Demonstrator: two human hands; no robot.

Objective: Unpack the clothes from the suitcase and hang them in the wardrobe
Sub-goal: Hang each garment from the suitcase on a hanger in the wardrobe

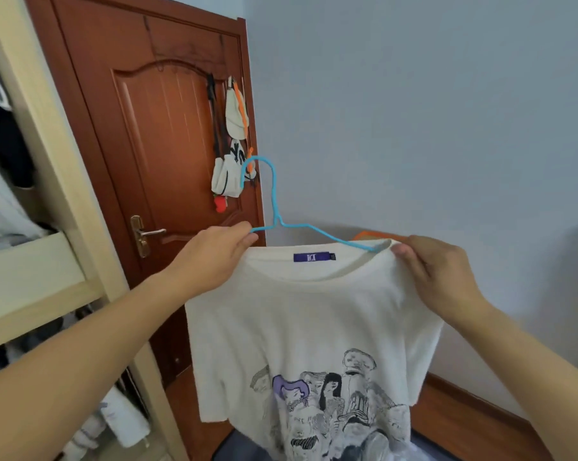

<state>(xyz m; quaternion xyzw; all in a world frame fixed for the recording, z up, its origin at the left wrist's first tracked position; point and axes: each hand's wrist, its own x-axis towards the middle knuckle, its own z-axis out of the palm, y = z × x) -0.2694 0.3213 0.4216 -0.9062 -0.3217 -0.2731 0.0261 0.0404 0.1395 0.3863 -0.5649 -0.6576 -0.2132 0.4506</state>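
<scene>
I hold a cream T-shirt (300, 321) with a drawn print of figures and a purple neck label up in front of me. A blue wire hanger (274, 207) is partly inside its collar, hook pointing up. My left hand (221, 254) pinches the shirt's left shoulder together with the hanger's left arm. My right hand (437, 271) grips the right side of the collar, where the hanger's right arm enters the fabric. The open wardrobe (45, 201) with hanging clothes stands at the left. Only a dark corner of the suitcase (234, 447) shows below the shirt.
A brown wooden door (168, 134) stands behind, with caps (234, 151) and small items hung on its hooks. An orange hanger (367, 235) peeks out behind the collar. A pale wall fills the right side, with a wooden edge (473, 407) low on the right.
</scene>
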